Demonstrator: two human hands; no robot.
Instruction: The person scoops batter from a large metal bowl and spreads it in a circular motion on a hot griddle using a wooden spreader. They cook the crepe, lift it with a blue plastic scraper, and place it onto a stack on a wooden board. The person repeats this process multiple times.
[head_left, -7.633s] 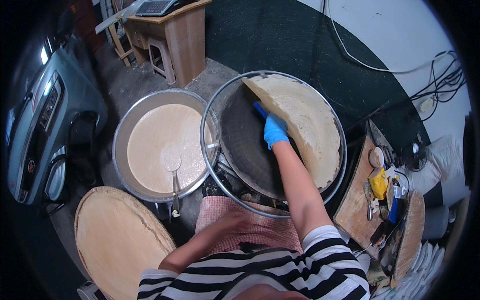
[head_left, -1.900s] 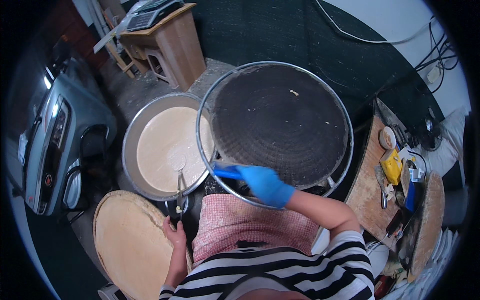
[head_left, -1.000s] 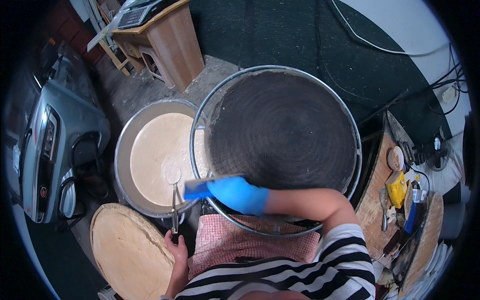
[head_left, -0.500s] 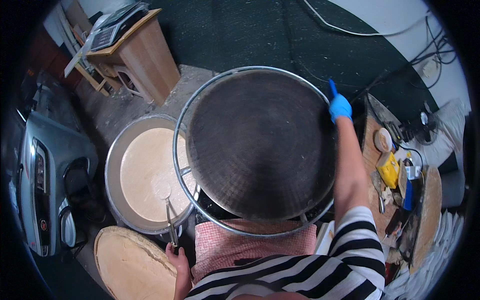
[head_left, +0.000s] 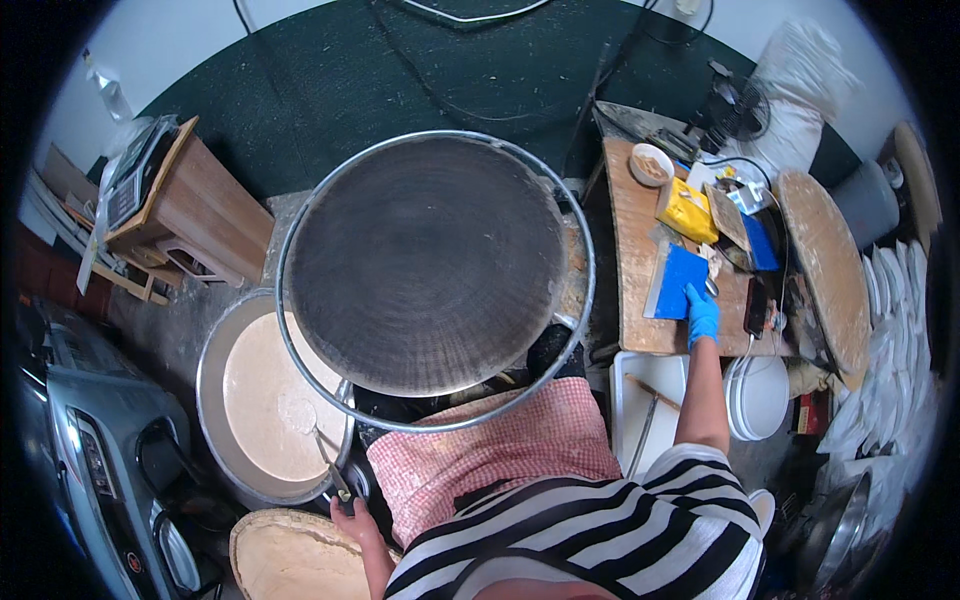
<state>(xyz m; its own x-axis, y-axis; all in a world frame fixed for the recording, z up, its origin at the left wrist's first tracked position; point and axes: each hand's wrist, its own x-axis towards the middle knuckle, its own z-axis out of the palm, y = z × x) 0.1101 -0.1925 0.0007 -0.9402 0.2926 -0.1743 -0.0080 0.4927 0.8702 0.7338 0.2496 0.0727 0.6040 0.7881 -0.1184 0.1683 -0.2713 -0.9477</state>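
Observation:
My right hand [head_left: 704, 316], in a blue glove, grips a flat blue scraper [head_left: 684, 274] with a pale edge, over the wooden side table. By the lower left, my bare left hand [head_left: 352, 520] is closed at the handle end of a metal ladle [head_left: 328, 453]. The ladle's bowl dips into pale batter [head_left: 262, 390] inside a large metal pot [head_left: 212, 408]. Directly in front of me is a round dark griddle [head_left: 425, 265], bare on top, with a metal ring [head_left: 290, 330] around it.
The side table [head_left: 640, 325] holds a small bowl [head_left: 651, 165], a yellow packet [head_left: 687, 208] and a phone [head_left: 755, 305]. Below it stand a white bin [head_left: 648, 365] and a white bucket [head_left: 757, 400]. A round wooden board [head_left: 255, 560] lies near left, a scale [head_left: 130, 185] far left.
My right hand has moved from the griddle's right rim to the side table, carrying the scraper. The view has turned rightward. My left hand stays at the ladle's handle.

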